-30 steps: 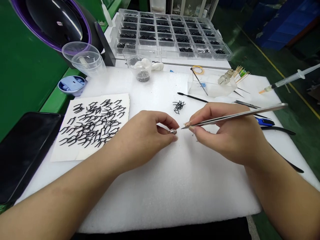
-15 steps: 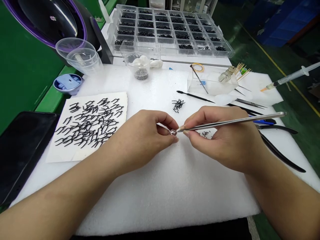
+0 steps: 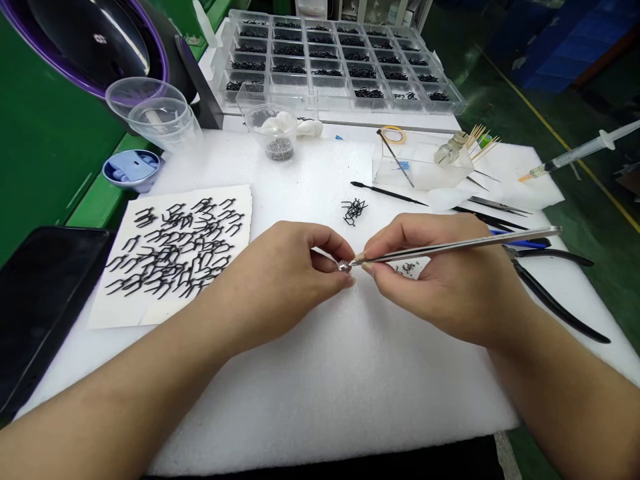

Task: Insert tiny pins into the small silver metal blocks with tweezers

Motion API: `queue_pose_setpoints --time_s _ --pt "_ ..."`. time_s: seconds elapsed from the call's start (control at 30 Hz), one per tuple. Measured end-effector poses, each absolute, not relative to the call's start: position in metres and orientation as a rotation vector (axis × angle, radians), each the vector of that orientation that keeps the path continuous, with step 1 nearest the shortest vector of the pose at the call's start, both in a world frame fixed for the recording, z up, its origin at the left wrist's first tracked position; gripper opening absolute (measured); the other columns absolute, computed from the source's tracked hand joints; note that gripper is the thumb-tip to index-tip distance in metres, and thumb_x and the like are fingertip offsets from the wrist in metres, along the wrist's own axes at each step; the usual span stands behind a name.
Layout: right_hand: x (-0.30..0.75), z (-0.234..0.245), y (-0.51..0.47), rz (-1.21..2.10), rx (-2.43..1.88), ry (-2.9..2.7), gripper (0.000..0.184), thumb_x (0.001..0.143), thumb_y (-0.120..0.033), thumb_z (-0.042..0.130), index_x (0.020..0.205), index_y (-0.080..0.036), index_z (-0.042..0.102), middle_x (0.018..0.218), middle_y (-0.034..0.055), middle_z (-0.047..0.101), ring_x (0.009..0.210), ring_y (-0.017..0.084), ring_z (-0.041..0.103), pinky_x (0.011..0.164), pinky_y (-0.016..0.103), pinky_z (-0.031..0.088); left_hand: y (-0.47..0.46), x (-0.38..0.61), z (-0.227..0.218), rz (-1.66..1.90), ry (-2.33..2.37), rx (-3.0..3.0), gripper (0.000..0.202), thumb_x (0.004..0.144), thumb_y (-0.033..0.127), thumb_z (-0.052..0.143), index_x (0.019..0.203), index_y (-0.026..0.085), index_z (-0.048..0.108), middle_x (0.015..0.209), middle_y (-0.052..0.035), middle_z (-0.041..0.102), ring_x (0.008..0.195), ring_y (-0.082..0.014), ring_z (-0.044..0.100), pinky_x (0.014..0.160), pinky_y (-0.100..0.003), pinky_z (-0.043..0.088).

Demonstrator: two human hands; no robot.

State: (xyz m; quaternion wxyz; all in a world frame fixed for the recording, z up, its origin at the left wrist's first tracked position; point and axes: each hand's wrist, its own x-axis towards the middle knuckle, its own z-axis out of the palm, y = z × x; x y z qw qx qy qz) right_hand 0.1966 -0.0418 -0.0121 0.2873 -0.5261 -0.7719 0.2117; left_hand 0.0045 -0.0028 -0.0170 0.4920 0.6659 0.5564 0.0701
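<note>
My left hand [image 3: 287, 277] is closed in a pinch on a small silver metal piece [image 3: 344, 266] just above the white foam pad [image 3: 320, 373]. My right hand [image 3: 440, 283] grips long steel tweezers [image 3: 460, 243], whose tip touches that silver piece. A small heap of black wire hooks [image 3: 354, 211] lies on the pad just beyond my hands. A few tiny black bits [image 3: 411, 268] sit by my right fingers. To the left, a white paper sheet [image 3: 150, 310] carries several black forked hooks.
A clear compartment box [image 3: 330, 67] with black parts stands at the back. A small cup [image 3: 277, 137], stacked clear cups [image 3: 160, 120], a blue dish [image 3: 133, 168] and a dark tablet [image 3: 40, 300] lie left. Black pliers [image 3: 555, 300], a probe [image 3: 387, 193], a syringe [image 3: 575, 155] and a clear tray [image 3: 425, 170] lie right.
The tweezers' tip has moved left from a small gap to touch the silver piece in my left fingers. Both hands have stayed almost in place since half a second ago.
</note>
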Motion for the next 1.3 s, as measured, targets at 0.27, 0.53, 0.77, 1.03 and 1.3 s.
queue_pose_setpoints --time_s 0.27,0.53,0.77,1.03,1.3 --pt "0.196 -0.011 -0.042 0.586 -1.405 -2.06 0.01 0.079 -0.014 0.068 0.079 -0.023 0.07 0.075 -0.0052 0.075 0.063 0.013 0.067 0.059 0.027 0.05 -0.002 0.004 -0.017 0.181 1.334 1.62 0.025 0.073 0.04 0.069 0.094 0.028 0.074 0.078 0.0019 0.078 0.072 -0.0225 0.071 0.057 -0.03 0.048" --pt "0.196 -0.013 -0.042 0.6 -1.402 -2.082 0.011 0.08 -0.013 0.066 0.079 -0.024 0.068 0.075 -0.005 0.074 0.064 0.013 0.067 0.059 0.027 0.049 -0.003 0.004 -0.018 0.16 1.362 1.634 0.026 0.073 0.041 0.069 0.095 0.029 0.075 0.079 0.0023 0.078 0.071 -0.0225 0.07 0.057 -0.03 0.047" --pt "0.195 -0.013 -0.042 0.569 -1.368 -2.109 0.01 0.079 -0.012 0.065 0.08 -0.022 0.067 0.078 -0.0054 0.074 0.068 0.012 0.067 0.064 0.026 0.05 -0.004 0.003 -0.014 0.162 1.341 1.606 0.028 0.076 0.035 0.063 0.1 0.031 0.076 0.076 0.0028 0.076 0.073 -0.0232 0.069 0.061 -0.031 0.048" --pt "0.195 -0.012 -0.042 0.549 -1.373 -2.121 0.01 0.08 -0.013 0.065 0.08 -0.023 0.067 0.078 -0.0056 0.074 0.067 0.012 0.067 0.062 0.026 0.05 0.001 -0.001 -0.023 0.198 1.335 1.598 0.026 0.076 0.046 0.067 0.094 0.03 0.078 0.081 0.0009 0.077 0.079 -0.0243 0.07 0.069 -0.033 0.051" --pt "0.203 -0.012 -0.042 0.627 -1.394 -2.173 0.011 0.076 -0.012 0.065 0.078 -0.022 0.068 0.073 -0.004 0.072 0.061 0.013 0.062 0.058 0.028 0.047 0.007 -0.005 -0.022 0.188 1.352 1.543 0.02 0.075 0.04 0.071 0.092 0.033 0.077 0.079 0.0029 0.077 0.086 -0.0242 0.07 0.075 -0.034 0.05"
